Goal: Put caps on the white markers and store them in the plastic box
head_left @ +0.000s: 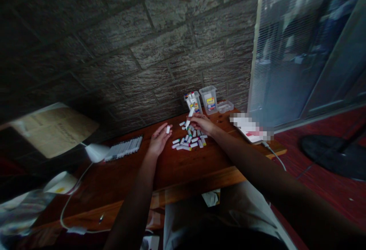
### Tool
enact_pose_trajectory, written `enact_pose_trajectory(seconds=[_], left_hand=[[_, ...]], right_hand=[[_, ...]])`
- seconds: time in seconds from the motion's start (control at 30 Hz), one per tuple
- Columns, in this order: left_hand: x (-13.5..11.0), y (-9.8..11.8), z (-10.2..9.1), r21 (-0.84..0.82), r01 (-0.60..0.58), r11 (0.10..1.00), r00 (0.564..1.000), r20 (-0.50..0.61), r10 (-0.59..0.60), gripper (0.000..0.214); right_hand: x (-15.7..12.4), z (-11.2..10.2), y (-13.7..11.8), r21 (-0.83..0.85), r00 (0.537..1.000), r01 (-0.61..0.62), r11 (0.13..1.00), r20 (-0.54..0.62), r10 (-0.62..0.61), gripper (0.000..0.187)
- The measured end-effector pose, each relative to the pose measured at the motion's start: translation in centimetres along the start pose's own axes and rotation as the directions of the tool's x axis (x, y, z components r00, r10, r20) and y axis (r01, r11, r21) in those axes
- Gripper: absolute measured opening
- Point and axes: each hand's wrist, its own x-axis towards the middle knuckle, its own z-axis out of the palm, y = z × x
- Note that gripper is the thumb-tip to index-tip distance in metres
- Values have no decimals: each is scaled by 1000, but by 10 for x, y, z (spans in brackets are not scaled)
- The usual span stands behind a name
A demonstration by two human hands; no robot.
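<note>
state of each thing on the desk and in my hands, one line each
left hand: palm up, pinching a small white piece
right hand: gripping a marker, tilted
loose markers: lying scattered on the table
marker tub: open, markers standing inside
other tub: open, upright
marker row: lying side by side

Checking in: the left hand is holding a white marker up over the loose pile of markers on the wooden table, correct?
Not quite: the head view shows the right hand holding the white marker over the loose pile of markers on the wooden table. The left hand holds only a small white piece.
</note>
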Motion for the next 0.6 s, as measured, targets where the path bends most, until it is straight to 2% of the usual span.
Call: enact_pose_trajectory(seconds=[0.13, 0.27, 0.33, 0.43, 0.53, 0.6], left_hand=[[-7, 6, 4, -71, 110, 991, 991, 81, -105, 42], [-10, 9, 7, -120, 142, 983, 985, 118, -128, 42], [-9, 9, 7, -150, 132, 980, 989, 80, -121, 29], [-6, 9, 8, -196, 105, 975, 993, -36, -115, 8], [-3, 7, 8, -203, 110, 973, 981, -135, -139, 5], [-2, 4, 7, -177, 142, 974, 971, -168, -171, 5]], right_hand=[[-3, 4, -2, -60, 999, -11, 998, -32, 10, 35], [-6, 7, -4, -111, 1000, -10, 994, -13, 8, 38], [-5, 8, -3, -128, 1000, 6, 992, -3, -6, 39], [-3, 9, 2, -150, 999, 26, 988, -28, -30, 42], [1, 9, 9, -191, 996, 47, 980, -62, -60, 46], [2, 9, 13, -233, 995, 74, 970, -44, -87, 46]])
